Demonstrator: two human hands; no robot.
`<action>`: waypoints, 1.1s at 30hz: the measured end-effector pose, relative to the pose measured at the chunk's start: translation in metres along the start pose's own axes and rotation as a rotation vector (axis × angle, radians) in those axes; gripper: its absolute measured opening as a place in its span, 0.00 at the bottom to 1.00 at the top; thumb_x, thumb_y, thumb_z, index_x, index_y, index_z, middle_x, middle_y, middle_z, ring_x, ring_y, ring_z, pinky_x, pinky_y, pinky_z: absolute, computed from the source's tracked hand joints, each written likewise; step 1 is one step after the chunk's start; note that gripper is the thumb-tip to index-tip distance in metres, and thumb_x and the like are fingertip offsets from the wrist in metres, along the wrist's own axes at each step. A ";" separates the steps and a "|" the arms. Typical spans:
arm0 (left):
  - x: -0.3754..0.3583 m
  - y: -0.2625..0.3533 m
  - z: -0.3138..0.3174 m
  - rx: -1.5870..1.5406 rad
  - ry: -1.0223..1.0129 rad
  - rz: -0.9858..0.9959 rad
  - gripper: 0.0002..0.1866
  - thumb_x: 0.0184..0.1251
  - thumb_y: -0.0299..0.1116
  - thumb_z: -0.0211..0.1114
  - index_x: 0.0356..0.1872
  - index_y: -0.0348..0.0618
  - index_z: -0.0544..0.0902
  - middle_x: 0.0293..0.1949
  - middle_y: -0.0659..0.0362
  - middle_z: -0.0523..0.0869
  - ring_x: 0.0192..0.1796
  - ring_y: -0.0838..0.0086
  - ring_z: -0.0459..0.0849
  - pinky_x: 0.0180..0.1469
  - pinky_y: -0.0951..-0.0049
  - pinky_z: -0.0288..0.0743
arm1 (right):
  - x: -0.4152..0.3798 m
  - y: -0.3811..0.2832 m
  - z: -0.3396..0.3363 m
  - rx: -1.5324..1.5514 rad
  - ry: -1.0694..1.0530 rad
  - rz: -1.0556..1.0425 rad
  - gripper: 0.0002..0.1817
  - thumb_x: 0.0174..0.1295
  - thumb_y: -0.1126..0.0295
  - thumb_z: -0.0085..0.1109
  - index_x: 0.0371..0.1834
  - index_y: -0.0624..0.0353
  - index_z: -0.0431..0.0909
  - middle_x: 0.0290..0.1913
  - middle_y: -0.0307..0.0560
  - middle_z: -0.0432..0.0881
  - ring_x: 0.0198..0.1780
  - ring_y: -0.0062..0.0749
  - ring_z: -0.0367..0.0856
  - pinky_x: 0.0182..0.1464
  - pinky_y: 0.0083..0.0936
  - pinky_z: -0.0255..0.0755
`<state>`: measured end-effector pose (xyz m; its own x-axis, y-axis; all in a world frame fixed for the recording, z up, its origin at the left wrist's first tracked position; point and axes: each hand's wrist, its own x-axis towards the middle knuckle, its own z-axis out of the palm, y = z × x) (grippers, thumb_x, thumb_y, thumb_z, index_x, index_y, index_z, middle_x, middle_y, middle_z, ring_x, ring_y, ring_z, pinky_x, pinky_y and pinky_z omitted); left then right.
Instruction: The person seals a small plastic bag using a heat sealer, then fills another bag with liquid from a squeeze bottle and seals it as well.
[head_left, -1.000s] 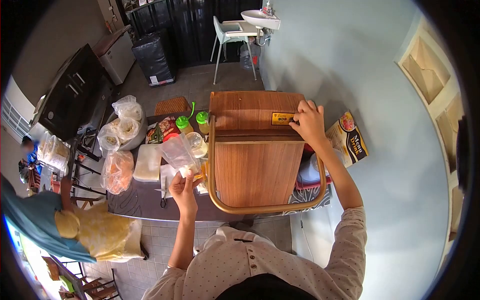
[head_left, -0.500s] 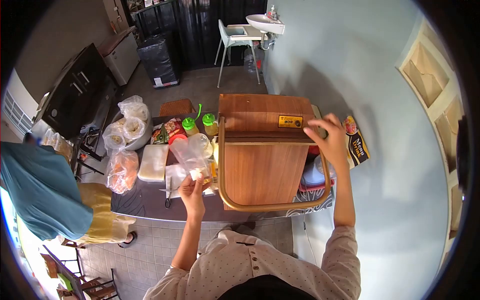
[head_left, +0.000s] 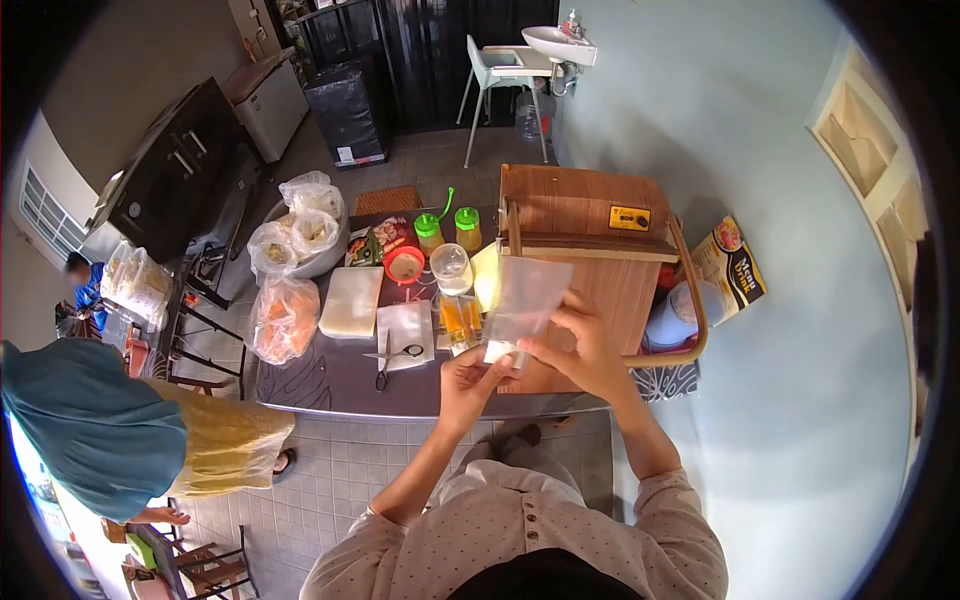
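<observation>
A clear plastic bag (head_left: pixel 535 290) with something white at its lower end is held in front of the wooden machine. My left hand (head_left: pixel 472 390) pinches that lower end. My right hand (head_left: pixel 588 352) closes on the bag's right side, thumb towards the white part. Behind it stands the wooden box-shaped machine (head_left: pixel 590 190), with a yellow control panel (head_left: pixel 630 218) and a gold-coloured bar (head_left: pixel 690 270) around it. Left of my hands are small yellow-orange packets (head_left: pixel 460 318). Scissors (head_left: pixel 382 372) lie on a white sheet (head_left: pixel 406 325).
On the table (head_left: pixel 300 388) stand a stack of plastic sheets (head_left: pixel 350 300), a bag of orange food (head_left: pixel 284 322), filled bags in a bowl (head_left: pixel 300 235), green-capped bottles (head_left: pixel 467 232), a red-rimmed cup (head_left: pixel 404 265) and a jar (head_left: pixel 451 270). Another person (head_left: pixel 90 430) stands at left.
My right hand has come down and left from near the machine's control panel onto the plastic bag. The bag and my left hand have moved right, and the whole view has shifted.
</observation>
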<state>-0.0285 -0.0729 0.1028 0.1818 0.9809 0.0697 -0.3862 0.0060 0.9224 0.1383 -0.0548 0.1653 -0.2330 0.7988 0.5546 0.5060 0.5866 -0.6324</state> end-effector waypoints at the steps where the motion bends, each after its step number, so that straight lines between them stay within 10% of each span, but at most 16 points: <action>1: -0.002 0.002 0.001 -0.006 -0.041 -0.020 0.09 0.60 0.26 0.58 0.41 0.33 0.78 0.35 0.55 0.83 0.32 0.73 0.83 0.34 0.75 0.80 | 0.000 -0.001 0.003 0.089 0.015 -0.046 0.13 0.48 0.65 0.64 0.34 0.61 0.79 0.33 0.46 0.76 0.38 0.36 0.74 0.40 0.28 0.66; 4: -0.008 0.005 -0.001 0.001 -0.110 -0.065 0.13 0.61 0.29 0.59 0.44 0.31 0.75 0.35 0.55 0.82 0.36 0.74 0.82 0.40 0.73 0.79 | -0.005 -0.015 0.000 0.280 -0.039 0.318 0.09 0.48 0.69 0.63 0.28 0.63 0.80 0.34 0.47 0.78 0.38 0.37 0.75 0.40 0.28 0.67; 13: -0.016 -0.016 -0.001 -0.183 -0.210 0.016 0.22 0.60 0.28 0.59 0.54 0.33 0.67 0.49 0.54 0.75 0.48 0.71 0.77 0.45 0.69 0.79 | -0.011 -0.028 -0.009 0.147 0.030 0.102 0.07 0.48 0.72 0.62 0.25 0.66 0.79 0.33 0.47 0.79 0.37 0.36 0.76 0.38 0.26 0.66; 33: -0.013 -0.018 0.039 -0.141 -0.014 0.017 0.07 0.59 0.31 0.61 0.34 0.37 0.80 0.30 0.57 0.83 0.33 0.75 0.82 0.37 0.75 0.77 | -0.007 -0.015 -0.032 0.171 -0.031 0.146 0.08 0.49 0.70 0.62 0.26 0.66 0.80 0.30 0.45 0.78 0.32 0.30 0.76 0.35 0.24 0.67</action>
<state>0.0115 -0.0929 0.1005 0.1869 0.9782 0.0909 -0.5125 0.0182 0.8585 0.1590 -0.0732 0.1878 -0.1941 0.8792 0.4351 0.3887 0.4762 -0.7887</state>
